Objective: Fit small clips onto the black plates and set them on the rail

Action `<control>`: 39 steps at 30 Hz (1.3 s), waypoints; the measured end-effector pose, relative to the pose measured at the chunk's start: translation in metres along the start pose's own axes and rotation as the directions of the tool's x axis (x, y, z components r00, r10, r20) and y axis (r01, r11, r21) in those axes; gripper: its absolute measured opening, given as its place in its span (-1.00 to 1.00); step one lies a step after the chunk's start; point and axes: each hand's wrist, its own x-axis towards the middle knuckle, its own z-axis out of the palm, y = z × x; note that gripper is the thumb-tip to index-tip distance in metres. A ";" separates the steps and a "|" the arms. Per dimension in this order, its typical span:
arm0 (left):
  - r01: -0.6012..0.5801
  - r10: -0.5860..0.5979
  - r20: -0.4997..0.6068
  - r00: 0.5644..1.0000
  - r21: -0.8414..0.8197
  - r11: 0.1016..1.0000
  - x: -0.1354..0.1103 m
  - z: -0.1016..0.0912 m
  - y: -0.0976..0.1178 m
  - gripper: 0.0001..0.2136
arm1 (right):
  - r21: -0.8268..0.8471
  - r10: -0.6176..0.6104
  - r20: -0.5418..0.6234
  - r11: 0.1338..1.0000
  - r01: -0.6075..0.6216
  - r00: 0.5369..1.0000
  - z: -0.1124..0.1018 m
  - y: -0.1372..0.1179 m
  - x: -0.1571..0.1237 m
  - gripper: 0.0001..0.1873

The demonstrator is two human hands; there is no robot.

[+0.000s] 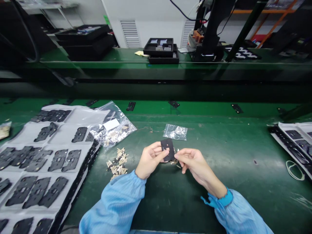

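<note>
My left hand (153, 158) grips a flat black plastic plate (168, 148) with small cutouts, thumb on its face and fingers behind. Close to the plate's right edge, my right hand (191, 160) is pinched at thumb and forefinger; whatever lies between the tips is too small to make out. Behind and below the plate, partly hidden, lie some tiny metal pieces (175, 161). A loose heap of small beige and black parts (118, 164) sits on the green table to the left of my left hand.
At left, a white compartment tray (80, 117) holds several black plates. A clear bag of small parts (117, 130) overlaps its corner; a smaller clear bag (175, 132) lies beyond my hands. Another tray (290, 143) and a pale loop (294, 170) are at right. Black plates (131, 106) lie along the green strip behind.
</note>
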 end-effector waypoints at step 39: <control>-0.476 0.517 -0.028 0.856 0.351 0.806 -0.009 0.013 -0.002 -0.92 | -0.363 -0.459 0.065 0.816 0.450 0.886 0.003 0.001 -0.006 -0.90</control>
